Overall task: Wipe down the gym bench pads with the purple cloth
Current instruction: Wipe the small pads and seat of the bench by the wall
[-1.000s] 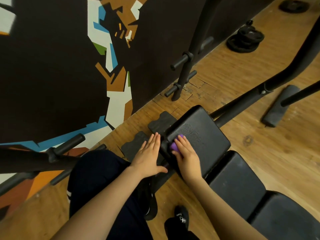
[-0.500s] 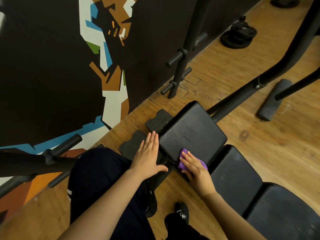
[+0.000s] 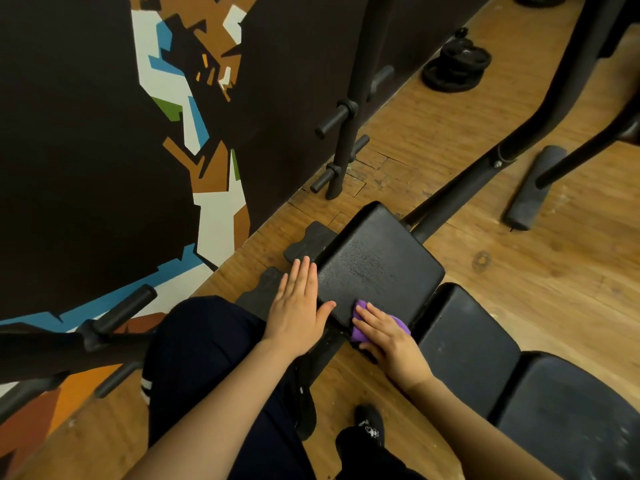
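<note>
Item one, as I log it: purple cloth [image 3: 360, 332], small, soft, bunched, lying at the near edge of the end bench pad [image 3: 377, 268]. My right hand [image 3: 389, 336] lies flat over it, fingers together and extended, pressing it to the pad; only two purple patches show around the fingers.

Item two: left hand [image 3: 298, 306], palm down, fingers pressed together, thumb out, resting on the pad's left edge.

Item three: bench pads, black, pebbled vinyl, rounded corners. The end pad carries faint embossed lettering I cannot read. The middle pad [image 3: 467, 344] and the near pad [image 3: 568, 417] follow to the right, dusty-looking.

Item four: two black foam blocks [image 3: 308, 244] with notched edges, just left of the end pad.

Surroundings: wood plank floor [image 3: 519, 271], scuffed; black steel frame tubes [image 3: 346, 133]; stacked weight plates [image 3: 457, 64] near the wall; a painted mural wall [image 3: 104, 133]. My dark-trousered knee [image 3: 207, 341] crowds the lower left.
</note>
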Tool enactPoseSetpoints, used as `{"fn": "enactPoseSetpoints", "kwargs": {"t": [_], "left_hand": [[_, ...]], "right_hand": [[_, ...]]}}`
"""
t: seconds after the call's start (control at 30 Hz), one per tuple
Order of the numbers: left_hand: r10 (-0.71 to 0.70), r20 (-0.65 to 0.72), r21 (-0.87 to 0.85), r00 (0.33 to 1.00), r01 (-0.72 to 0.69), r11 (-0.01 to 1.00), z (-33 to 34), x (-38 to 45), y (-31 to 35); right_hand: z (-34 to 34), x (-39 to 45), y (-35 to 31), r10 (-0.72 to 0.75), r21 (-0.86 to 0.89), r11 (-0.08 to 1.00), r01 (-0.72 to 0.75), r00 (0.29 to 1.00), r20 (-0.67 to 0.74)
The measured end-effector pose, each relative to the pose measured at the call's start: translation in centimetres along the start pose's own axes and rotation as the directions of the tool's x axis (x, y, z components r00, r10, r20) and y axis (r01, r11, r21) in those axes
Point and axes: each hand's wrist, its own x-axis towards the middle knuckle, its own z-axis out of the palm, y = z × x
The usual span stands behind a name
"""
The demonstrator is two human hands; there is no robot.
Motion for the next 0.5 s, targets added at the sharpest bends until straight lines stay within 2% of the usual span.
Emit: {"fn": "enactPoseSetpoints", "kwargs": {"t": [0.1, 0.23, 0.27, 0.3, 0.37, 0.4, 0.43, 0.5], "left_hand": [[0.014, 0.004, 0.051, 1.0, -0.014, 0.999, 0.0, 0.7, 0.5], [0.049, 0.026, 0.142, 0.998, -0.052, 0.988, -0.2, 2.8, 1.0], [0.07, 0.028, 0.178, 0.997, -0.074, 0.981, -0.4, 3.7, 1.2], [0.084, 0.026, 0.203, 0.996, -0.088, 0.975, -0.7, 4.6, 1.3], [0.1, 0.023, 0.215, 0.995, -0.102, 0.971, -1.0, 6.4, 1.6], [0.102, 0.027, 0.2, 0.994, -0.105, 0.974, -1.1, 7.0, 1.8], [0.098, 0.031, 0.174, 0.995, -0.102, 0.979, -1.1, 7.5, 2.1], [0.08, 0.013, 0.16, 0.997, -0.081, 0.984, -0.8, 7.8, 2.4]], "right_hand": [[-1.1, -2.3, 2.4, 0.122, 0.0, 0.993, -0.122, 0.993, -0.013], [-2.2, -2.0, 3.8, 0.136, 0.008, 0.991, -0.136, 0.991, -0.017], [-2.6, -1.5, 3.8, 0.232, 0.068, 0.971, -0.227, 0.971, -0.064], [-3.2, -0.8, 3.7, 0.374, 0.167, 0.921, -0.352, 0.919, -0.128], [-4.9, 1.4, 4.0, 0.626, 0.378, 0.756, -0.534, 0.758, -0.184], [-5.9, 2.9, 4.3, 0.687, 0.443, 0.692, -0.569, 0.708, -0.163], [-7.0, 4.5, 4.7, 0.705, 0.487, 0.659, -0.573, 0.695, -0.138], [-8.9, 8.2, 5.5, 0.685, 0.544, 0.649, -0.532, 0.72, -0.114]]}}
